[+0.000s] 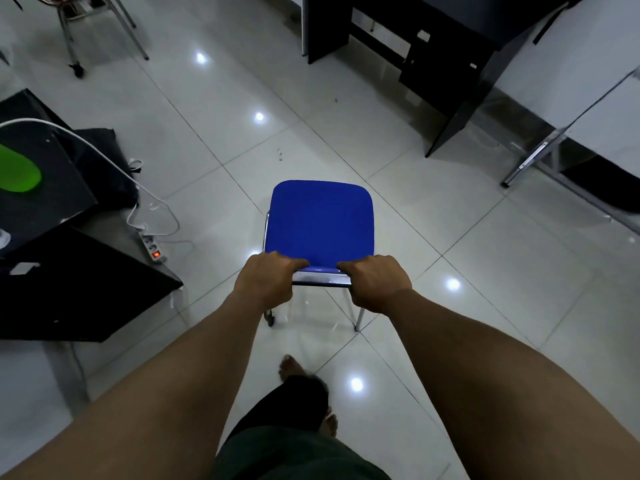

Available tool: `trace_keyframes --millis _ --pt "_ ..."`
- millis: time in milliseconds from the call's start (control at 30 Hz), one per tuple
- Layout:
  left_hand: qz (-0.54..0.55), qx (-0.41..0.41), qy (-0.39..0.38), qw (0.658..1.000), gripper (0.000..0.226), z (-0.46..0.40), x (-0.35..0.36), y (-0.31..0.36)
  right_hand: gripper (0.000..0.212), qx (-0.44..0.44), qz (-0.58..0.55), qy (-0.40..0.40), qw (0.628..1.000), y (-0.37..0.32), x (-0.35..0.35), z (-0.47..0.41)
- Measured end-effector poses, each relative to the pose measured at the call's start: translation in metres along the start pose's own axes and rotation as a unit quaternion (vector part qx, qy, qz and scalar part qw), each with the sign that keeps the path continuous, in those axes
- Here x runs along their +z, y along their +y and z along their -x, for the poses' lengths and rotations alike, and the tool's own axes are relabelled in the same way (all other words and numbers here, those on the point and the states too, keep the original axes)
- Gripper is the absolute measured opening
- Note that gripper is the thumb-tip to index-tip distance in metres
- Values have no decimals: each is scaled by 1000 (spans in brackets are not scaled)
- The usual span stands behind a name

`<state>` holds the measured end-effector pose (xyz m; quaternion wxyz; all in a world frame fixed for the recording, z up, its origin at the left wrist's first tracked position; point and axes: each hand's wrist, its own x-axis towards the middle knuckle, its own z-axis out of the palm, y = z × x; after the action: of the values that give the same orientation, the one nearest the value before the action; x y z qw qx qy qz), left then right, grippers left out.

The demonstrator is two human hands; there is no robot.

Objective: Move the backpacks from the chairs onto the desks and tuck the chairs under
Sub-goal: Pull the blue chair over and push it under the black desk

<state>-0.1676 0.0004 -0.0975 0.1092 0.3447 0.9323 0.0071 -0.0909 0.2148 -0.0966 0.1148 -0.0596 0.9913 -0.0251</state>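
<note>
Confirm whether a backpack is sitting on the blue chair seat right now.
No. The blue chair seat is bare, and the left hand and right hand each have a grip on its backrest top edge.

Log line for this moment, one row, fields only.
step: moving chair | left hand: gripping backrest | right hand: gripping backrest | blue chair: seat empty, on open floor | black desk: ahead

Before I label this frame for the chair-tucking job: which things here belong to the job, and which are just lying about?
Belongs to the job:
- blue chair, seat bare
- left hand and right hand, both gripping its back
- black desk ahead

Just lying about:
- power strip and white cable
- green object
- other chair, top left
</note>
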Motion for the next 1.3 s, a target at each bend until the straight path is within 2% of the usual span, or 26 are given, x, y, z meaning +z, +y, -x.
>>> trace_keyframes --millis 433,700,900,1300 --pt "2 -25 -12 1000 46 -62 -18 -18 23 -15 -5 -8 1000 36 -17 -64" --pt "-11 -4 -25 1000 46 -92 -24 -23 29 -36 -6 -14 999 62 -23 -89" --pt "-14 3 -2 1000 44 -115 -38 -30 27 -26 13 4 1000 75 -36 -110" --pt "16 -18 2 1000 52 -126 -24 -10 40 -44 26 -16 999 100 -30 -115"
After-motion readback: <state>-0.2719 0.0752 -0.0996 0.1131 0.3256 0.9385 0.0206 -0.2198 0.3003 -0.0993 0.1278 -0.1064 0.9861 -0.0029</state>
